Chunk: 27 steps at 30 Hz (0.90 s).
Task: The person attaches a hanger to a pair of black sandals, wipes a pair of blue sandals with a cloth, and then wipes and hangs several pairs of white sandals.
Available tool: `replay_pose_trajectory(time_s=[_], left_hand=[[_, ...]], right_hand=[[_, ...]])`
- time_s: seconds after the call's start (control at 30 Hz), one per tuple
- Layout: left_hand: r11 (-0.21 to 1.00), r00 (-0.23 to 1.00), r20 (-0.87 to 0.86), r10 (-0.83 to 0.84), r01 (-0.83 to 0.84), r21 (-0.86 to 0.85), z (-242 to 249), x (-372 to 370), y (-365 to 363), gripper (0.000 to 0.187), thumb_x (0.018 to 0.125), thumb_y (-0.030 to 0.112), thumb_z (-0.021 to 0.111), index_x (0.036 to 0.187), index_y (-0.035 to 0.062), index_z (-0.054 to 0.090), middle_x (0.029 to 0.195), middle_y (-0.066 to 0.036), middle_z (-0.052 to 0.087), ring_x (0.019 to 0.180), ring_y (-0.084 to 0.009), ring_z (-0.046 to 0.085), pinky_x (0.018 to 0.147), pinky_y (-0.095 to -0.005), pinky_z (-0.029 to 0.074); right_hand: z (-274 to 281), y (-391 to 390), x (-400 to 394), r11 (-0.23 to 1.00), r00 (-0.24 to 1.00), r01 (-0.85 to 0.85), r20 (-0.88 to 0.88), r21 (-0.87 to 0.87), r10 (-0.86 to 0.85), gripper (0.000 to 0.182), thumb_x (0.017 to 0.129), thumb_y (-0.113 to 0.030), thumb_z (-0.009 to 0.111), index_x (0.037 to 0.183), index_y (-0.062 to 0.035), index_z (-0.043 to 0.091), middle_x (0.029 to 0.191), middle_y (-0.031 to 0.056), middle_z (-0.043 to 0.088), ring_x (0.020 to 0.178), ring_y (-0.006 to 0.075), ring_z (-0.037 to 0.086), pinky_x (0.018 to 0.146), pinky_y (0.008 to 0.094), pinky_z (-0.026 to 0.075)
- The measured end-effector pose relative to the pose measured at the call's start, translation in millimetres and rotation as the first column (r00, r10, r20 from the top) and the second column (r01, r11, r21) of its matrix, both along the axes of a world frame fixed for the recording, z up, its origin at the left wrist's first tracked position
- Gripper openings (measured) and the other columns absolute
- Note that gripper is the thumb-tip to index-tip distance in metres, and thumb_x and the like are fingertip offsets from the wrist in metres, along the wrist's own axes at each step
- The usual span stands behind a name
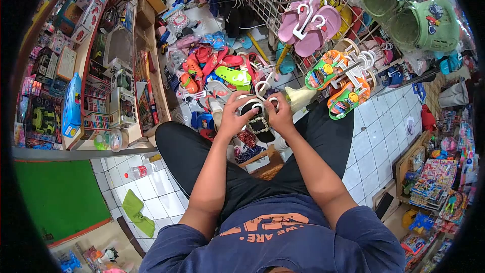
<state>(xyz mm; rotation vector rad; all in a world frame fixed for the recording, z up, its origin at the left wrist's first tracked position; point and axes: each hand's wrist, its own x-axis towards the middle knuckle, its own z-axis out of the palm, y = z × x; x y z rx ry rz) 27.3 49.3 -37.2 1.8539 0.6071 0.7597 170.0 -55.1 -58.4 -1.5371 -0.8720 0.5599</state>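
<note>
"What is the largest thing in view?"

"A floor of pale square tiles [376, 116]. A tall wooden shelf unit [160, 81], packed with boxed toys and stationery, stands along the left side."

"And next in size?"

"The person's bent legs in black trousers [184, 156], set wide apart. Ahead of them lies a heap of colourful shoes and sandals [212, 76], with red, blue and lime-green pairs among them. A white wire rack [262, 0] stands beyond, with pink two-strap slippers [309, 23] on white hangers in front of it."

"Anything smaller on the floor?"

"A lime-green cloth [135, 212] lies at the lower left, near a clear bottle with a red label [139, 172]."

"Where are the hands?"

"Together in the centre, above the gap between the legs. The left hand [236, 116] has its fingers and thumb closed on the upper end of a black shoe with a square, sparkling buckle [261, 127]. The right hand [281, 116] is beside it, thumb and fingers pinching at a small white plastic hook [273, 102]. Its exact hold on the hook is partly hidden."
</note>
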Motion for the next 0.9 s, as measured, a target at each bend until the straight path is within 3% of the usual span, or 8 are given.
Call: replay_pose_trajectory(time_s=[0.17, 0.4, 0.47, 0.6, 0.63, 0.77, 0.83, 0.9], left_hand=[[0.999, 0.999, 0.012, 0.035, -0.035, -0.025, -3, 2, -1, 0.034, 0.064, 0.009, 0.084, 0.090, 0.0012, 0.063, 0.104, -0.010, 0.060, 0.101, -0.0245, 0.058, 0.089, -0.0344, 0.045], [0.991, 0.998, 0.004, 0.067, -0.066, -0.118, -14, -7, 7, 0.034, 0.064, -0.002, 0.078, 0.094, 0.0004, 0.062, 0.102, -0.007, 0.060, 0.098, -0.0214, 0.058, 0.087, -0.0304, 0.044], [0.931, 0.992, 0.077, 0.100, -0.066, -0.359, -15, -11, 8, 0.033, 0.065, -0.005, 0.075, 0.095, 0.0008, 0.062, 0.102, -0.005, 0.059, 0.099, -0.0188, 0.056, 0.088, -0.0290, 0.043], [0.986, 0.990, 0.139, -0.002, 0.025, -0.164, -5, -22, 18, 0.029, 0.069, -0.005, 0.071, 0.096, 0.0016, 0.061, 0.103, -0.004, 0.057, 0.097, -0.0159, 0.056, 0.087, -0.0281, 0.043], [0.900, 0.967, 0.249, 0.050, 0.064, -0.432, -7, -24, 17, 0.031, 0.069, 0.002, 0.074, 0.097, 0.0026, 0.061, 0.101, -0.004, 0.058, 0.094, -0.0145, 0.056, 0.084, -0.0281, 0.044], [0.786, 0.907, 0.420, 0.012, 0.251, -0.565, 0, -34, 22, 0.036, 0.066, 0.019, 0.079, 0.092, 0.0051, 0.058, 0.101, -0.006, 0.055, 0.090, -0.0139, 0.055, 0.079, -0.0277, 0.044], [0.763, 0.868, 0.494, -0.050, 0.352, -0.541, -5, -35, 26, 0.035, 0.067, 0.022, 0.079, 0.089, 0.0062, 0.056, 0.102, -0.006, 0.055, 0.091, -0.0154, 0.054, 0.080, -0.0286, 0.043], [0.755, 0.792, 0.596, -0.131, 0.470, -0.458, -5, -32, 26, 0.039, 0.067, 0.031, 0.078, 0.085, 0.0093, 0.052, 0.100, -0.008, 0.053, 0.095, -0.0214, 0.048, 0.085, -0.0331, 0.039]], right_hand=[[11, -4, -3, 0.997, 0.995, -0.066, 0.070, -0.041, 0.068, 0.016, 0.090, -0.015, 0.063, 0.094, -0.0023, 0.054, 0.072, 0.0101, 0.061, 0.067, 0.0189, 0.063, 0.060, 0.0332, 0.046], [18, -2, -10, 0.986, 0.982, -0.165, -0.102, -0.020, 0.162, 0.021, 0.086, -0.017, 0.071, 0.095, -0.0028, 0.058, 0.078, 0.0050, 0.064, 0.072, 0.0091, 0.059, 0.062, 0.0256, 0.046], [16, 4, -8, 0.984, 0.965, -0.175, -0.190, 0.044, 0.180, 0.025, 0.083, -0.016, 0.074, 0.096, -0.0023, 0.058, 0.083, 0.0028, 0.065, 0.076, 0.0077, 0.061, 0.064, 0.0238, 0.048], [24, 0, -1, 0.945, 0.903, -0.293, -0.282, 0.145, 0.323, 0.026, 0.084, -0.018, 0.074, 0.098, -0.0017, 0.059, 0.093, 0.0069, 0.066, 0.088, 0.0117, 0.062, 0.074, 0.0246, 0.053], [21, 0, 4, 0.924, 0.871, -0.316, -0.320, 0.215, 0.373, 0.026, 0.085, -0.018, 0.072, 0.098, -0.0012, 0.058, 0.093, 0.0075, 0.065, 0.090, 0.0127, 0.063, 0.074, 0.0255, 0.054], [28, -1, 12, 0.954, 0.790, -0.178, -0.543, 0.241, 0.285, 0.021, 0.092, -0.019, 0.063, 0.096, 0.0008, 0.057, 0.085, 0.0078, 0.064, 0.080, 0.0141, 0.063, 0.067, 0.0282, 0.057], [28, 2, 13, 0.986, 0.821, -0.017, -0.560, 0.164, 0.107, 0.019, 0.095, -0.019, 0.059, 0.094, -0.0003, 0.056, 0.078, 0.0073, 0.062, 0.067, 0.0124, 0.059, 0.060, 0.0252, 0.052], [15, 4, 21, 0.988, 0.842, -0.040, -0.528, 0.146, 0.112, 0.020, 0.095, -0.021, 0.059, 0.096, -0.0010, 0.057, 0.078, 0.0067, 0.062, 0.068, 0.0118, 0.058, 0.060, 0.0240, 0.049]])
